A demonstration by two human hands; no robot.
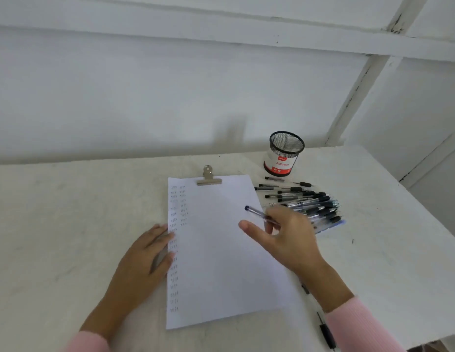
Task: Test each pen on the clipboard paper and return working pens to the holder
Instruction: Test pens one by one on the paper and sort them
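Right hand (289, 237) pinches one pen (256, 213) over the paper (221, 250), 3 o'clock side; left hand (147, 252) lies flat, pinning the 9 o'clock edge. Pen pile (315, 204) at 2 o'clock, holder (282, 158) at 1. Pens look light, stiff, slick: grip the dark sleeve.

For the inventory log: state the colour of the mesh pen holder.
Holder: black mesh, red-and-white label; head view.

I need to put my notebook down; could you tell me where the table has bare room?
The table is bare left of the paper and left hand. Right of the paper it is crowded: pen pile, holder.
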